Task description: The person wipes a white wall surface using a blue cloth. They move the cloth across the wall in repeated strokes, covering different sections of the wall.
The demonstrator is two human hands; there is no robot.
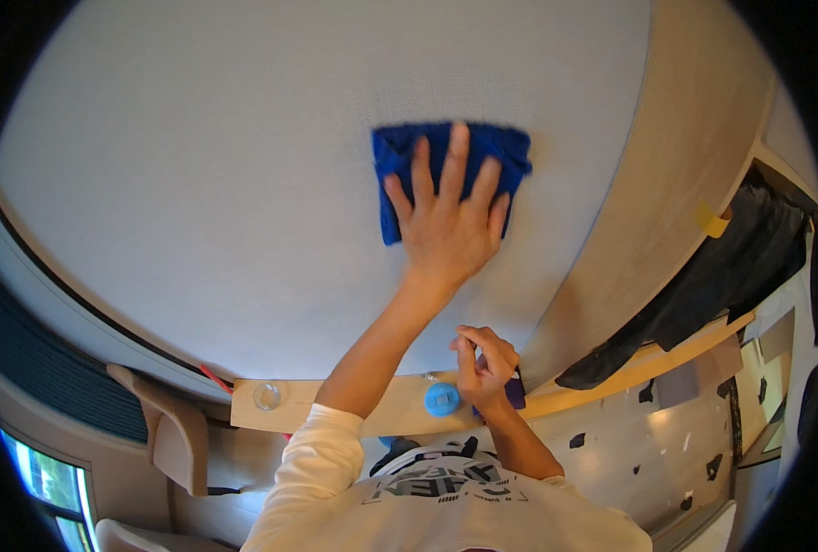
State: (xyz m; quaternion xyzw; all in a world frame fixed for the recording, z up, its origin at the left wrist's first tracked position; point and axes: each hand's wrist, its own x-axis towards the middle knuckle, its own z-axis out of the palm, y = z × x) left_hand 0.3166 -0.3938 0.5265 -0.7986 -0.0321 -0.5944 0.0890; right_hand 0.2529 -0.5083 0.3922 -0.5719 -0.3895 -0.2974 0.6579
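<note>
My left hand (450, 231) lies spread over a folded blue cloth (391, 200) and presses it flat against a pale grey textured wall panel (229, 186). The cloth's edges show beyond the fingertips and on both sides. Lower down, my right hand (486, 362) is raised with its fingers curled in toward the thumb, and nothing shows in it. Close below it, a container with a round blue lid (442, 399) stands on a narrow wooden ledge (326, 397). A dark purple object (515, 392) is partly hidden behind the right hand.
A small clear glass dish (267, 397) sits near the ledge's left end, beside a red object (215, 378). Along the right runs a wood-coloured panel (609, 228) with yellow tape (713, 221) and black sheeting (747, 255). A beige chair (178, 441) stands lower left.
</note>
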